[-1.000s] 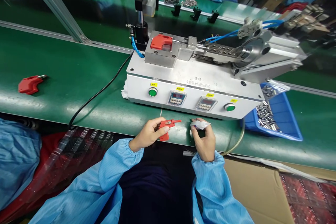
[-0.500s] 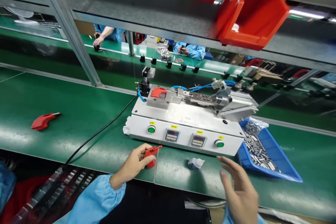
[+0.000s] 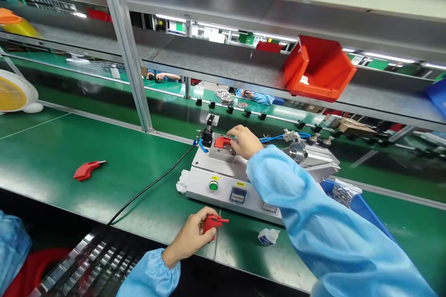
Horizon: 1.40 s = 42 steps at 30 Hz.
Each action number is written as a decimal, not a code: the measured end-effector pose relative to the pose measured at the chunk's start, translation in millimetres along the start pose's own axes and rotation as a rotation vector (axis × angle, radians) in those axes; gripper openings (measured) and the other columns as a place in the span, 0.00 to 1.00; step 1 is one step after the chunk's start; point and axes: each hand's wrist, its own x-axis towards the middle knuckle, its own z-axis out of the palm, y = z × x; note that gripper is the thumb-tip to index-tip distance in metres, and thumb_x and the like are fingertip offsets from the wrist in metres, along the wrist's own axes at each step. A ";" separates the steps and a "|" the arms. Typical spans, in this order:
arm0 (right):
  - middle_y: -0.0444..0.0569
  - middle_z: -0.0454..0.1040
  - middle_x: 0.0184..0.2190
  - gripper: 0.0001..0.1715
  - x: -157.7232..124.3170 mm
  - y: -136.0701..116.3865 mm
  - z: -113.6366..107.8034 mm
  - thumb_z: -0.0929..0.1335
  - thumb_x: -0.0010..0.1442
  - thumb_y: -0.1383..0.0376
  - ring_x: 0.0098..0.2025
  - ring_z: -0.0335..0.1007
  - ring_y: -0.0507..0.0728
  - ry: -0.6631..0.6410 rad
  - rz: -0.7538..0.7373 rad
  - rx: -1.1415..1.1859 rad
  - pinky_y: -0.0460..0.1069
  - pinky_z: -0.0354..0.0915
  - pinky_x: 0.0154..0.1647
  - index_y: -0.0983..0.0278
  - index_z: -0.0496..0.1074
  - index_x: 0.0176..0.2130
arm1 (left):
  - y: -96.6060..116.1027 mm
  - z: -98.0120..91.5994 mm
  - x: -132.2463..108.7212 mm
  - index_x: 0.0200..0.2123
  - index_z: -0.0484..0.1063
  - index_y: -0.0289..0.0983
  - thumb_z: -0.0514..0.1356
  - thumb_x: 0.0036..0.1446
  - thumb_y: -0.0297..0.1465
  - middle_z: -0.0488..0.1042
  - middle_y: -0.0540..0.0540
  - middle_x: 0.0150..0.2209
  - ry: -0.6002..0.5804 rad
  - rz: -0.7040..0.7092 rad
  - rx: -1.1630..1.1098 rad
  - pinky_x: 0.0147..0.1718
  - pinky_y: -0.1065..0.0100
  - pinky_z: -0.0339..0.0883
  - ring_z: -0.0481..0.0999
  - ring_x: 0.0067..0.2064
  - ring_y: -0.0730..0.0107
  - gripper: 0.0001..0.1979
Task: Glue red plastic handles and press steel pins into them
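My left hand (image 3: 191, 236) is closed around a red plastic piece (image 3: 213, 222) with a thin tip pointing right, low over the front of the green table. My right hand (image 3: 245, 141) reaches onto the white machine (image 3: 202, 167), its fingers at the right end of a red part (image 3: 222, 141) seated in the metal block. Whether those fingers grip the part cannot be made out. Another red piece with a metal tip (image 3: 87, 170) lies on the table at the left. A small white bottle (image 3: 268, 236) lies in front of the machine.
A blue bin (image 3: 372, 216) of metal pins is partly behind my right sleeve. A black cable (image 3: 153, 181) runs from the machine to the front edge. An orange bin (image 3: 318, 72) sits on the shelf above. Clear plastic trays (image 3: 87, 264) are at the lower left. Other people's hands show beyond.
My right hand has moved from the table's front right up and left to the red part on the machine. My left hand still holds its red piece. The view has shifted.
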 end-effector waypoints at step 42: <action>0.47 0.84 0.37 0.11 -253.3 114.4 -140.4 0.68 0.66 0.63 0.40 0.79 0.57 -0.295 0.589 -0.056 0.50 0.71 0.47 0.62 0.82 0.40 | -32.8 -16.1 -19.1 0.49 0.79 0.39 0.69 0.56 0.53 0.82 0.45 0.40 0.028 -0.118 0.170 0.33 0.67 0.81 0.81 0.33 0.63 0.27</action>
